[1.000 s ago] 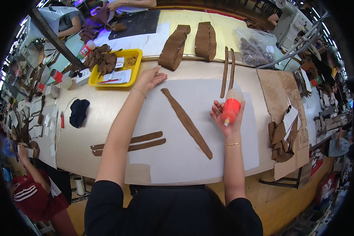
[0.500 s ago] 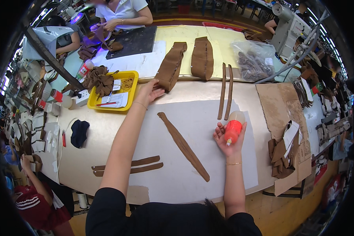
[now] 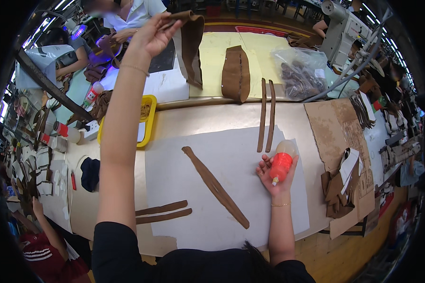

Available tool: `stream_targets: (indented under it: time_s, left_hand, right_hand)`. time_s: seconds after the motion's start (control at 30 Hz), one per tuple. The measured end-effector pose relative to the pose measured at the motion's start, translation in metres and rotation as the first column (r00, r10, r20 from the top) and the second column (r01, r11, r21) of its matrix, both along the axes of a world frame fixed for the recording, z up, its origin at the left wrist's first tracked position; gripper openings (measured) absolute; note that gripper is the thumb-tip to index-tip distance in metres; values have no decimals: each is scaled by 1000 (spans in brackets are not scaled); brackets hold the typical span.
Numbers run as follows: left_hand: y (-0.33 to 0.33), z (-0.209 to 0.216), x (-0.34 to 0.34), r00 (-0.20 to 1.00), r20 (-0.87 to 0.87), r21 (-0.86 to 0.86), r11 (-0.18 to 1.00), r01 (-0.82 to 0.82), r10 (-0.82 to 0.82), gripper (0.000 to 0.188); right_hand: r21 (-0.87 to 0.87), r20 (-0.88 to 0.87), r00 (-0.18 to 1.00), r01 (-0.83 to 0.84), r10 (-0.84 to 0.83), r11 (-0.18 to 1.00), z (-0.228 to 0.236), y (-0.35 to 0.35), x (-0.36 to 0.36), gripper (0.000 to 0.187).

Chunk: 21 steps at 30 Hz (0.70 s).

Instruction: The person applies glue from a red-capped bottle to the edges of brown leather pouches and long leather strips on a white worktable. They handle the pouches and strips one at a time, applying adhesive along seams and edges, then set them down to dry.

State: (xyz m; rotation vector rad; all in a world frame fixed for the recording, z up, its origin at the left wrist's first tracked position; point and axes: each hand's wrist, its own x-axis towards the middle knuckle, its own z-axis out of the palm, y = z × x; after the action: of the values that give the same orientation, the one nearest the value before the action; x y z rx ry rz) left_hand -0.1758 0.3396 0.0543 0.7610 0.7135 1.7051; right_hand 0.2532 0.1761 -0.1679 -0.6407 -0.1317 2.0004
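Observation:
Raised at the far left, my left hand (image 3: 155,37) pinches the top edge of a broad brown fabric panel (image 3: 191,52), which hangs down over the far side of the table. A second brown panel (image 3: 236,73) lies to its right. My right hand (image 3: 283,187), palm up, cradles a squeeze bottle (image 3: 282,165) with a red band and a narrow nozzle tilted toward me. Two thin brown strips (image 3: 261,115) lie beyond that hand. One long brown strip (image 3: 215,186) crosses the pale paper sheet (image 3: 174,174) diagonally, and two more strips (image 3: 163,211) lie near my left forearm.
A yellow tray (image 3: 151,118) is partly hidden behind my left forearm. Brown and white scraps (image 3: 340,186) rest on cardboard (image 3: 337,122) at the right. Beyond are a clear bag (image 3: 300,75) and a sewing machine (image 3: 344,30). A co-worker in white (image 3: 137,14) sits across.
My left hand has lifted the left brown panel off the table, raising it up and to the left. My right hand keeps the bottle in nearly the same place.

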Motion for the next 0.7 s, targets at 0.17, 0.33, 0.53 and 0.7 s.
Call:
stream_targets:
  time_s: [0.17,0.33,0.53,0.7]
  left_hand:
    - [55,13,-1,999,35,-67,998,0,2,22]
    - [136,24,10,995,-39,-42,995,-94,93,12]
    - [212,37,-9,1000,-21,172,985,18,-15,9]
    - [192,-65,53,999,12,160,987,31,-33,14]
  right_hand:
    - [-60,-10,999,32,-33,998,6,4,0,83]
    - [-71,2,998,68,-68,995,6,5,2,82]
    - [-39,-18,998,52,-53,998,1,13,0,81]
    - [-56,-57,996,63,-67,996,2,11,-1,83]
